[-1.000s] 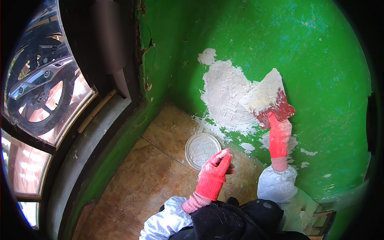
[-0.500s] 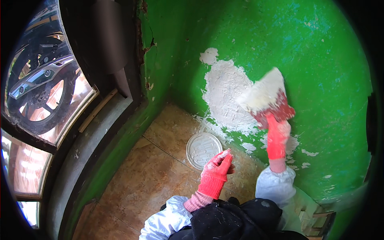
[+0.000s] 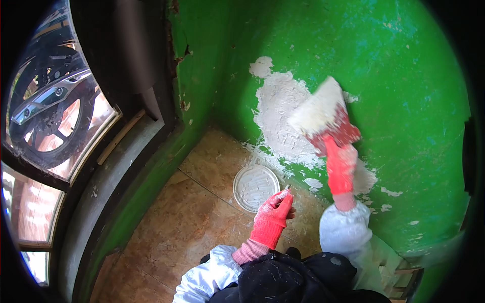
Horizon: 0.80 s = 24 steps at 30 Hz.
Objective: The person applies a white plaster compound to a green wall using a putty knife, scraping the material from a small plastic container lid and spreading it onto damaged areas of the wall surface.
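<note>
In a coral-red glove, my right hand (image 3: 341, 164) grips a wide putty knife (image 3: 323, 113) with a dark red body and a white, putty-coated blade. The blade lies against the green wall (image 3: 404, 101), at the right edge of a rough white putty patch (image 3: 283, 113). My left hand (image 3: 273, 212), gloved the same way, is held low over the floor with thumb and fingers pinched together. A small pale tip shows at its fingertips, too little to name. Just beyond that hand, a round white lid (image 3: 256, 188) smeared with putty rests on the floor.
Brown tiles (image 3: 172, 217) cover the floor up to the wall corner. On the left stands a dark-framed glass door (image 3: 55, 197), with a motorcycle wheel (image 3: 53, 113) behind the glass. Scattered putty flecks mark the lower wall. A wooden slatted thing (image 3: 396, 280) is at the lower right.
My right hand has carried the putty knife slightly up and left over the patch. A small white smear now shows right of the blade. My left hand stays almost where it was.
</note>
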Available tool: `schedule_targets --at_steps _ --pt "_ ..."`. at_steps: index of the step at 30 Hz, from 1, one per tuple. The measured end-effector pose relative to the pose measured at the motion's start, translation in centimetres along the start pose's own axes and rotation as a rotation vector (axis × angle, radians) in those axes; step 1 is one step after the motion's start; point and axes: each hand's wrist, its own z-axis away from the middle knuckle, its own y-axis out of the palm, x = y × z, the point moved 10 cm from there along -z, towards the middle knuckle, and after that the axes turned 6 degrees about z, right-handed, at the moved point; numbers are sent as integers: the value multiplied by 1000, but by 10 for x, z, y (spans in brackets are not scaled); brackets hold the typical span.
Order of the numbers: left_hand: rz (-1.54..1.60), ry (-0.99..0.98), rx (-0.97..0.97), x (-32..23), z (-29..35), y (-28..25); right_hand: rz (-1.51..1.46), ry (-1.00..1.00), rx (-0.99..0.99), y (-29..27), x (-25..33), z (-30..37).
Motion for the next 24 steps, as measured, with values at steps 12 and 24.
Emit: schedule_targets --at_steps 12,24 --pt "20 28 -29 8 2 0 584 -493 -141 0 -9 14" --pt "6 -24 -33 18 0 -2 949 -482 -169 21 17 14"
